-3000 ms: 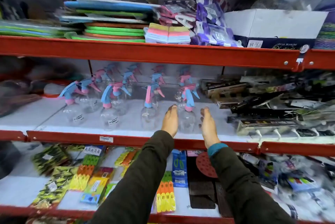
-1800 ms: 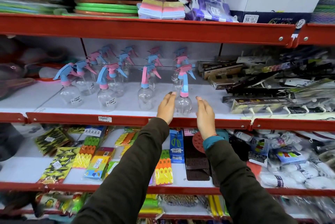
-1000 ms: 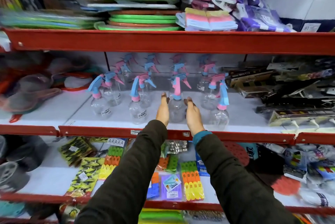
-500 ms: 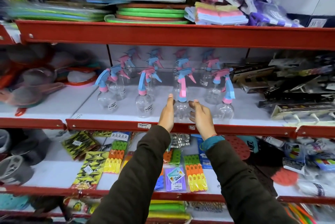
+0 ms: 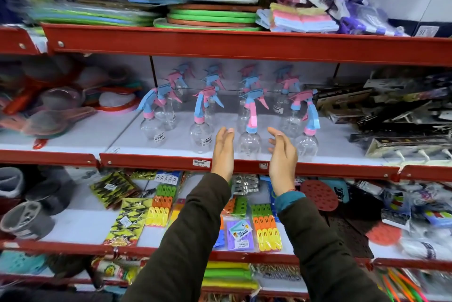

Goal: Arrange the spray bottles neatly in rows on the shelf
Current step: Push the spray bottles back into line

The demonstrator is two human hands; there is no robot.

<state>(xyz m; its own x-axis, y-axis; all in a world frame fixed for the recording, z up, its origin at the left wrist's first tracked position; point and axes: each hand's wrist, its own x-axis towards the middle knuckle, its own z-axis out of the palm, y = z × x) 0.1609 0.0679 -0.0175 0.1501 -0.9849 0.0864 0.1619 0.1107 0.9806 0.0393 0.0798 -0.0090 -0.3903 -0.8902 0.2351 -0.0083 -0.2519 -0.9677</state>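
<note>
— Why did you hold your left hand and right hand either side of that spray bottle without gripping it?

— You were cupping it, fingers apart and slack, palms facing in. That bottle stood third from the left in the front row, close behind the red shelf lip.

— And the other bottles?

— Lined up left, right and behind that bottle in rows, triggers mostly forward. The back row was blurred, so probably straight; I couldn't swear.
</note>
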